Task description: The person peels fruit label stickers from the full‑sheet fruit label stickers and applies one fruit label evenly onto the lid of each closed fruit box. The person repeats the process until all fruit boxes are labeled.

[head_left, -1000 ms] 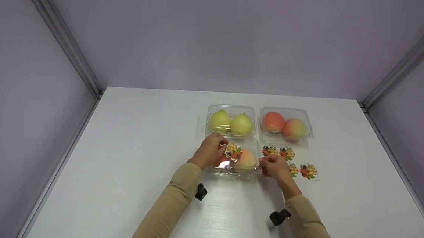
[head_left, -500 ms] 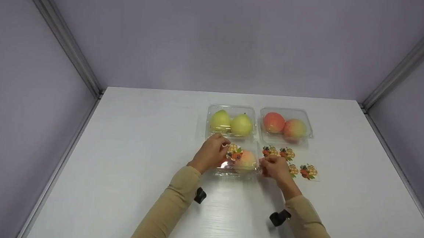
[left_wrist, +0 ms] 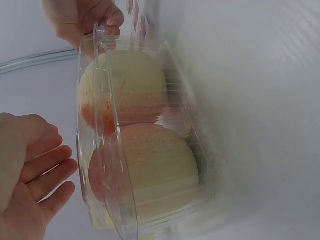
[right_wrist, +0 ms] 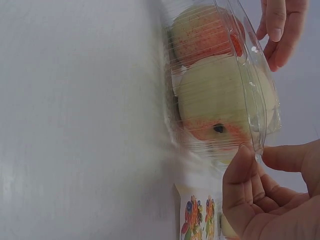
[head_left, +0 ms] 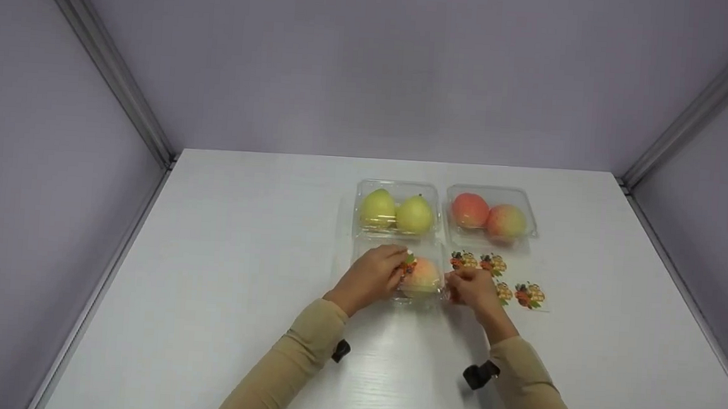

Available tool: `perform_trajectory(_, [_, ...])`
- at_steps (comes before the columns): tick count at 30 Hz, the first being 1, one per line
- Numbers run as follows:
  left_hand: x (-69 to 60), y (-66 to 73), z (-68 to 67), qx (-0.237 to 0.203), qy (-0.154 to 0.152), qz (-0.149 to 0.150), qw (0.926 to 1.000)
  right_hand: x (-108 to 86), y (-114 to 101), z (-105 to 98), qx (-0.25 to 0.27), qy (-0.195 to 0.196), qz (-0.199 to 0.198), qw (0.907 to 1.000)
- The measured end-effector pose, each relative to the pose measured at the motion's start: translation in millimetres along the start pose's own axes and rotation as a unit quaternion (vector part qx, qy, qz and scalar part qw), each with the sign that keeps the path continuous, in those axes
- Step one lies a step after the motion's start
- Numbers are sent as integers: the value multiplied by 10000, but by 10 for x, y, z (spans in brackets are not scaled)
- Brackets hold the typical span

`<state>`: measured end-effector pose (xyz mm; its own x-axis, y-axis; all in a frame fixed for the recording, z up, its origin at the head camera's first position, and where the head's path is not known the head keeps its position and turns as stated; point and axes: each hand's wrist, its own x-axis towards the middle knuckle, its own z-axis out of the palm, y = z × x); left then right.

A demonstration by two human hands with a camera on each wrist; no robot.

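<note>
In the head view the left hand [head_left: 371, 277] lies over the left part of a clear lidded box [head_left: 420, 298] with two peaches, partly covering a fruit-printed sticker [head_left: 408, 265] on its lid. Seen from the left wrist, that hand [left_wrist: 35, 175] has its fingers relaxed and slightly bent beside the lid. The right hand [head_left: 474, 288] pinches the rim at the box's right corner; in the right wrist view its thumb and forefinger [right_wrist: 272, 192] meet on the clear edge. Whether the left fingertips touch the sticker is hard to tell.
Behind stand a clear box with two green pears [head_left: 396, 213] and another with two reddish peaches [head_left: 488, 220]. A sheet of fruit stickers [head_left: 529, 295] lies right of the front box, partly under the right hand. Walls enclose the white table [head_left: 243, 222].
The left hand has moved right and slightly toward the person, now covering much of the sticker, its fingers no longer at the sticker's upper left edge. The right hand has stayed at the box corner.
</note>
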<state>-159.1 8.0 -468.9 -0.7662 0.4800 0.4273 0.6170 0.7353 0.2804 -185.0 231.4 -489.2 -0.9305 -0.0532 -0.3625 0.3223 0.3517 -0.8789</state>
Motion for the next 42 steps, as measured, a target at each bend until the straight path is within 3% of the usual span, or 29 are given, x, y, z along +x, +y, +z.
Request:
perform_trajectory(5, [-51, 69, 16, 472, -43, 452, 9979, -5, 0, 0, -22, 14, -2, 10000])
perform_trajectory(8, [-81, 97, 30, 583, -271, 557, 9964, -5, -9, 0, -51, 9, 36, 10000])
perform_trajectory(14, [-105, 124, 61, 583, -1010, 495, 9919, -1, -15, -1, -61, 0, 78, 10000])
perform_trajectory(18, [-98, 134, 65, 501, -1271, 309, 9901, -2, -14, 3, -80, 16, 84, 9999])
perform_trajectory(30, [-56, 111, 88, 464, -1425, -246, 9884, -6, -2, 7, -15, 24, 35, 10000])
perform_trajectory(36, [-46, 92, 90, 546, -1288, -666, 9879, 4, 12, 3, 22, 7, 30, 10000])
perform_trajectory(39, [-60, 94, 94, 579, -1112, -657, 9899, 10, 13, 4, -41, 36, 62, 10000])
perform_trajectory(42, [-89, 110, 89, 677, -1038, -462, 9912, 18, 11, -1, -103, 36, 86, 9999])
